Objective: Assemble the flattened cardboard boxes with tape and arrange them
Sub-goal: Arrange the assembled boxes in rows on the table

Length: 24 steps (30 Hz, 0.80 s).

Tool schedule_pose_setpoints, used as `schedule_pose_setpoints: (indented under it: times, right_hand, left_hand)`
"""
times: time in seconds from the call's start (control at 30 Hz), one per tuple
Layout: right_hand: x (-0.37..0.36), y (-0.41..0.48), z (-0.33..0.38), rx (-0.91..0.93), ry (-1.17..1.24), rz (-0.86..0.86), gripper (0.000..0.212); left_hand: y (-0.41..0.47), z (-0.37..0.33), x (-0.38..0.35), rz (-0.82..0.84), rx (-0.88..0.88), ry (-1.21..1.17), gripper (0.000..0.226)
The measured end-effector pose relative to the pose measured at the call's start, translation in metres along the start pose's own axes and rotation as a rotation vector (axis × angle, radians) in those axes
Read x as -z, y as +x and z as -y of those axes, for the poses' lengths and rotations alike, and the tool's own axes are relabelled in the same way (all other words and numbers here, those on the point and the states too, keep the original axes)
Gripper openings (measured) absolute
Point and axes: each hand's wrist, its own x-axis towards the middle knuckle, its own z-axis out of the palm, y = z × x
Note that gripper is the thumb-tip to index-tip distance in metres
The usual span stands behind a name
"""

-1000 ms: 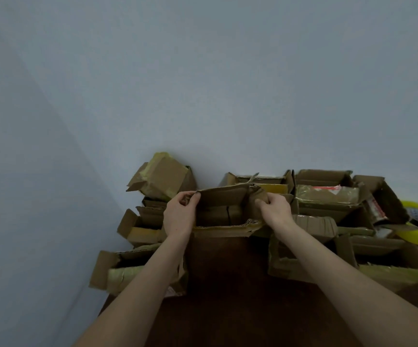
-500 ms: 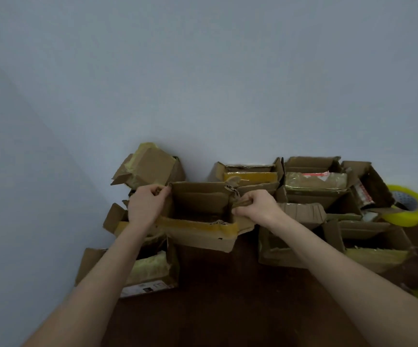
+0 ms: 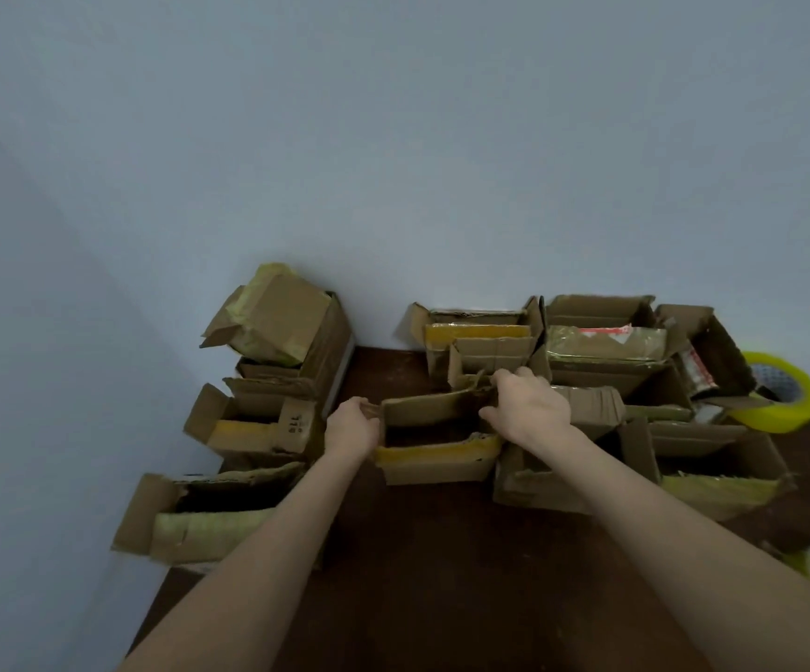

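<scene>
A bare room's packing corner: plain pale walls, a dark bench crowded with worn boxes and tape rolls.

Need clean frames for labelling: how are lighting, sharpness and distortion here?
Head view: dim, flat, bluish light; head view: wide-angle stretch on the forearms; head view: open brown cardboard box gripped by left hand and right hand looks slightly soft.

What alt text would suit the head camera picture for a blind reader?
A left hand and right hand grip an open cardboard box by its ends at a dark table crowded with other open boxes. A yellow tape roll lies far right.
</scene>
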Motion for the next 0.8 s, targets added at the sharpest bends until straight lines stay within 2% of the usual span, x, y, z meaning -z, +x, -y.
schedule_pose_setpoints:
  times: [0.13,0.23,0.4,0.47,0.53,0.6,0.7,0.77,0.8]
  right_hand:
    - [0.002,0.008,0.005,0.013,0.061,-0.134,0.04]
    - [0.003,0.02,0.031,0.085,0.189,-0.168,0.037]
    - [-0.007,0.041,0.103,0.145,0.441,-0.077,0.033]
    - [-0.012,0.049,0.132,0.174,0.535,-0.015,0.038]
    - [-0.015,0.059,0.159,0.209,0.595,0.046,0.043]
    - [-0.017,0.071,0.184,0.241,0.651,0.087,0.049]
    - [-0.021,0.089,0.212,0.229,0.753,0.13,0.06]
    - [-0.026,0.099,0.223,0.202,0.79,0.156,0.062]
    - [-0.029,0.102,0.226,0.187,0.801,0.165,0.062]
  left_hand:
    - [0.009,-0.01,-0.009,0.055,-0.006,0.0,0.051]
    - [0.008,-0.012,0.009,0.028,-0.105,-0.005,0.052]
    - [0.01,0.002,0.062,-0.37,-0.321,0.074,0.039]
    - [0.02,0.012,0.089,-0.568,-0.311,0.031,0.042]
    - [0.037,0.024,0.118,-0.703,-0.215,-0.054,0.052]
    - [0.064,0.037,0.144,-0.678,-0.111,-0.103,0.069]
    - [0.104,0.048,0.171,-0.453,-0.039,-0.158,0.097]
    - [0.128,0.046,0.174,-0.299,-0.03,-0.199,0.104]
    - [0.136,0.042,0.174,-0.238,-0.022,-0.169,0.101]
